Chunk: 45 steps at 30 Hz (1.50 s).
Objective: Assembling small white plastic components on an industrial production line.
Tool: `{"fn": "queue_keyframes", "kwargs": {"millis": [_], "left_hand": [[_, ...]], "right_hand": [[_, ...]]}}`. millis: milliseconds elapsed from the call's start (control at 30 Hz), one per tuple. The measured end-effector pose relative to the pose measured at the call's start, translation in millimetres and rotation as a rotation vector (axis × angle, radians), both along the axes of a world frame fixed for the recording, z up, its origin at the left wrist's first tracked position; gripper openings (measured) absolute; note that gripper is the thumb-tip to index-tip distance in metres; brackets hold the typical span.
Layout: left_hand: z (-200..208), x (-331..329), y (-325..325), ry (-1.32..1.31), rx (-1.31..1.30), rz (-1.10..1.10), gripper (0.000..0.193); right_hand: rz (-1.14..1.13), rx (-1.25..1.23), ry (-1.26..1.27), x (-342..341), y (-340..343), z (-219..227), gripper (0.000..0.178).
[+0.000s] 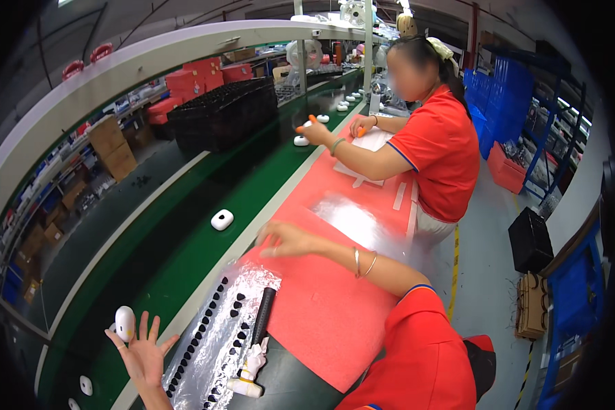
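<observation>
My left hand [143, 357] is at the lower left over the green belt, palm up. A white rounded case [124, 322] sits between its thumb and index finger; the other fingers are spread. My right hand [285, 240], two bangles at the wrist, reaches over the red mat [328, 301] near the belt's edge. Its fingers are bent and somewhat apart, with nothing visible in them. Between my hands lies a clear plastic sheet [215, 321] with rows of small black parts. Beside it rests what looks like a mallet with a black grip [264, 314] and a wrapped pale head [244, 388].
More white cases [222, 219] stand along the green conveyor belt [164, 273]. A co-worker in a red shirt [444, 150] handles small items across the mat at the far right. Black trays [222, 113] are stacked beyond the belt. A black crate [530, 239] stands on the floor.
</observation>
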<state>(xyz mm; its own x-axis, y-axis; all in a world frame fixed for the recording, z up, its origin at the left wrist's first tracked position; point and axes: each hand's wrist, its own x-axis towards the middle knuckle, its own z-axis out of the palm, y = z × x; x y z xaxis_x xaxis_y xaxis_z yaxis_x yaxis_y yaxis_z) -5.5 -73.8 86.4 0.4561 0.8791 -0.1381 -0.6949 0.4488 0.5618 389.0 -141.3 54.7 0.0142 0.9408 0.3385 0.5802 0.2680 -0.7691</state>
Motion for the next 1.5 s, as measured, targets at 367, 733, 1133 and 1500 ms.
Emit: {"fn": "queue_keyframes", "kwargs": {"millis": [367, 733, 1133, 1500], "left_hand": [[-6.1, -6.4, -4.7, -0.026, 0.089, -0.076, 0.076], [8.9, 16.5, -19.7, -0.237, 0.135, -0.022, 0.092], [-0.1, 14.3, -25.6, -0.11, 0.02, -0.033, 0.091], [0.3, 24.0, -32.0, 0.085, 0.005, -0.153, 0.096]], "right_hand": [[-0.451, -0.02, 0.995, 134.6, -9.6, -29.9, 0.045], [-0.538, 0.076, 0.97, 168.0, -6.7, -82.9, 0.035], [-0.601, 0.041, 0.684, 138.4, -7.2, -68.4, 0.036], [-0.111, 0.136, 0.109, -42.8, 31.8, 31.9, 0.022]]}}
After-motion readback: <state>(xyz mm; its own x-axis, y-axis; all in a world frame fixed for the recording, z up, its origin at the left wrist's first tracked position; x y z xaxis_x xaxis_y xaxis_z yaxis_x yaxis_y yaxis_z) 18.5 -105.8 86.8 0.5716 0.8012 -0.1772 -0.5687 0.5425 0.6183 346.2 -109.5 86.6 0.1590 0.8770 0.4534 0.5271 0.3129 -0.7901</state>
